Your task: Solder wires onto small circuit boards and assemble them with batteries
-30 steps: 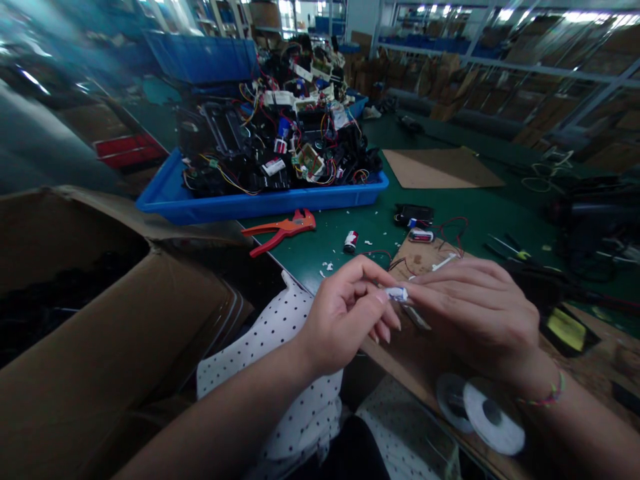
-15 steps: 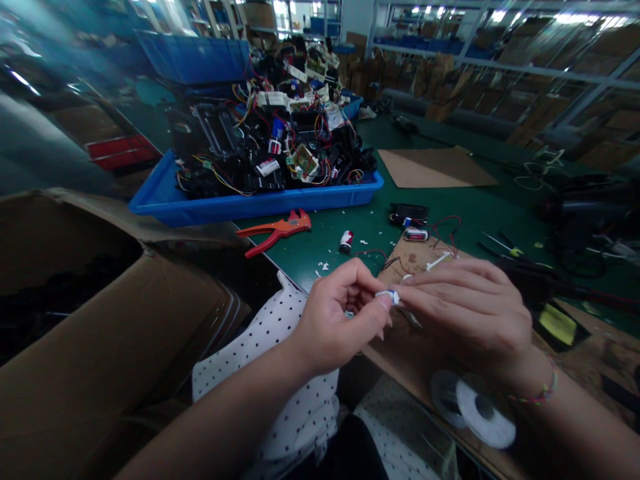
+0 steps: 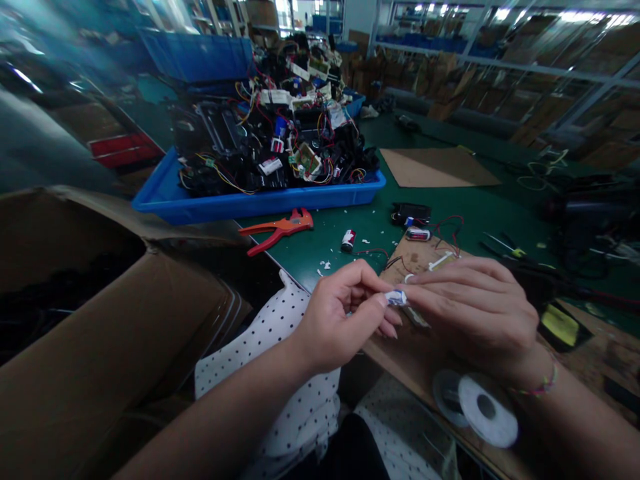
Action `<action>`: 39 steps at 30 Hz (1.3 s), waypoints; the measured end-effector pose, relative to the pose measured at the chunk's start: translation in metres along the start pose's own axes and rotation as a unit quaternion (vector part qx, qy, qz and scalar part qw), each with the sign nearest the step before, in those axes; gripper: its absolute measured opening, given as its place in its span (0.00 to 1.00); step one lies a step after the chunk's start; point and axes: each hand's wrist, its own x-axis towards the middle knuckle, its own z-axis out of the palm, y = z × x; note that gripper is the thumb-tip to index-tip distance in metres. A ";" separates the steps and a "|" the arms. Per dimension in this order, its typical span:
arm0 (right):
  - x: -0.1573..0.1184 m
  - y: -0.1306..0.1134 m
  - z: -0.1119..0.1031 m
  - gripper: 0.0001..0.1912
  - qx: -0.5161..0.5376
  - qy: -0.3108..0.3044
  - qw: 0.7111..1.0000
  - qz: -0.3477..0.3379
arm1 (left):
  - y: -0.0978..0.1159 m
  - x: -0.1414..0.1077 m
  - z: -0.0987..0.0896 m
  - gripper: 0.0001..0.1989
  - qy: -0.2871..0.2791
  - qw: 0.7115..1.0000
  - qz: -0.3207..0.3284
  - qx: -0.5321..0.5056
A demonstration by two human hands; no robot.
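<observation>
A small white-and-blue piece [image 3: 397, 298], perhaps a wrapped cylinder, spans the gap between my fingertips. My left hand [image 3: 345, 320] pinches its left end between thumb and forefinger, with the other fingers curled beneath. At its other end, the fingertips of my right hand [image 3: 475, 307] close on it; the thumb is hidden. Beyond the hands, a red-and-white battery cell [image 3: 349, 241] with thin leads lies on the green table. Another cell [image 3: 418, 235] rests by the edge of the brown board [image 3: 400, 360], near a black plastic housing [image 3: 411, 213].
Orange-handled wire strippers [image 3: 280, 231] lie at the table's left edge, in front of a blue tray [image 3: 260, 205] heaped with wired parts. A cardboard box [image 3: 95, 333] stands at left. White tape rolls [image 3: 500, 427] sit near my right wrist. Pliers [image 3: 505, 247] lie at right.
My hands have drawn slightly apart, the right one a little rightward, and more of the white-and-blue piece shows between them. The view has shifted slightly.
</observation>
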 end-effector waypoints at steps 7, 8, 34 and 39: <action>0.003 -0.003 -0.004 0.12 -0.024 0.001 0.999 -0.024 | -0.001 0.002 0.002 0.10 -0.005 1.000 0.006 0.030; 0.003 -0.004 -0.005 0.12 -0.028 0.001 0.999 -0.028 | -0.002 0.002 0.002 0.10 -0.004 0.999 0.007 0.033; -0.001 -0.001 -0.012 0.15 -0.079 -0.019 0.994 -0.078 | -0.001 0.001 0.002 0.08 -0.018 1.000 -0.007 -0.007; -0.004 0.002 -0.010 0.15 -0.088 -0.014 0.991 -0.104 | 0.000 0.003 0.002 0.06 -0.019 0.999 -0.029 -0.025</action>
